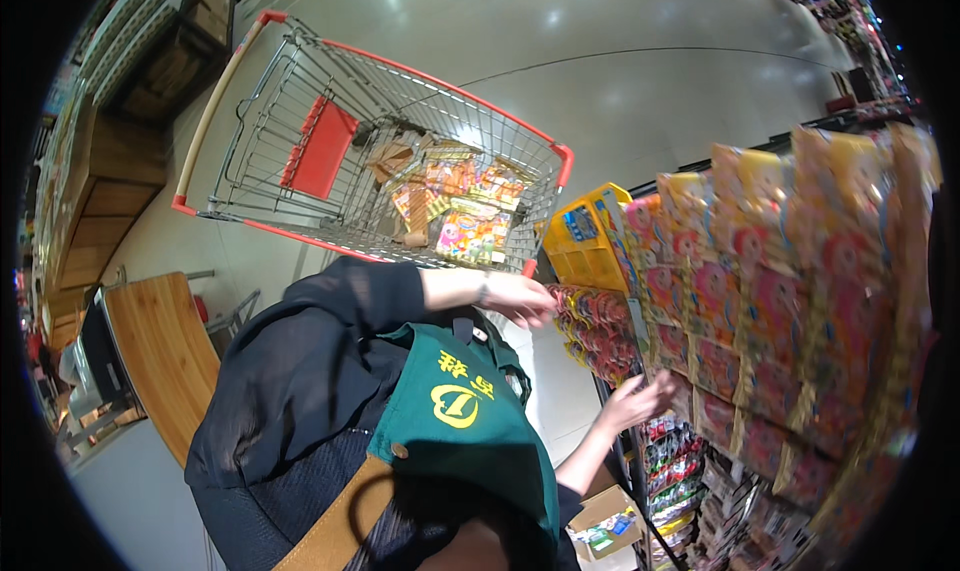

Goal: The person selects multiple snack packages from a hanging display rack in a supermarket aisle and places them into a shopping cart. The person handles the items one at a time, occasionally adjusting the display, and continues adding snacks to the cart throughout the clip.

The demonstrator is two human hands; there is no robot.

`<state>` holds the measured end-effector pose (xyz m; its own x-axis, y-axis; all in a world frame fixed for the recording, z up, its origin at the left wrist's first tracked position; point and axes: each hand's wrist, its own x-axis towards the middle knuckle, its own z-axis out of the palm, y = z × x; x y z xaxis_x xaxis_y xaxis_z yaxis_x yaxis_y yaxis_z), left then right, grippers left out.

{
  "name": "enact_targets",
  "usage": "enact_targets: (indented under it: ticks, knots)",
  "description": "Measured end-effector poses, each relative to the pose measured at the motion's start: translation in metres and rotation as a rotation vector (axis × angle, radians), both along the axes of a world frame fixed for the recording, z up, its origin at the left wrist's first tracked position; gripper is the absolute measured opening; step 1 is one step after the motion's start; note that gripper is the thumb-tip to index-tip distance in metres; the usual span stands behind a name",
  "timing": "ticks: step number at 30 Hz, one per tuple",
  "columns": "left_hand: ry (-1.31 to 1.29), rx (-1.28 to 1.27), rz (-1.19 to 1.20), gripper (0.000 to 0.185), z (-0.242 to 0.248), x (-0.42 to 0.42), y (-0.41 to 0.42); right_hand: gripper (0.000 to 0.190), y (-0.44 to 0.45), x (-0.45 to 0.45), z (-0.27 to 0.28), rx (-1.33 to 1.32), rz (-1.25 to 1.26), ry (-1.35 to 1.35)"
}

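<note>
My left hand (521, 299) reaches across in front of my body, fingers loosely bent, with nothing visible in it. Its fingertips are close to a cluster of small red and yellow packets (592, 331) hanging on the rack. Lower right, my right hand (637, 404) is raised with spread, blurred fingers. It is beside rows of hanging snack bags (772, 301) with pink and yellow cartoon prints; whether the fingertips touch a bag cannot be told. Similar colourful bags (472, 233) lie in the wire shopping cart (450, 87) in front of me.
Brown cardboard pieces (416, 214) lie among the bags in the cart. A yellow display box (585, 233) stands between cart and rack. An open carton (606, 522) with packets is below my right arm. A wooden-topped counter (161, 353) stands at left.
</note>
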<state>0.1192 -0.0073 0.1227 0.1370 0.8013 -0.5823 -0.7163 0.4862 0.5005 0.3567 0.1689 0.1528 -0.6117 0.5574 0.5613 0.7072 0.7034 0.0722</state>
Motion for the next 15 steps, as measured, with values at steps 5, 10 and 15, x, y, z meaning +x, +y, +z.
enact_targets:
  ticks: [5,10,15]
  knots:
    - [0.295,-0.233,0.347,0.029,-0.091,-0.088,-0.102,0.029,-0.064,-0.045,-0.012,-0.530,0.274,-0.155]
    - [0.922,-0.633,0.272,0.042,-0.231,-0.135,-0.164,0.028,-0.101,-0.192,-0.022,-0.872,0.637,-0.148]
    - [0.974,-0.696,0.027,0.037,-0.321,-0.127,-0.154,0.043,-0.123,-0.290,-0.166,-1.196,0.396,-0.411]
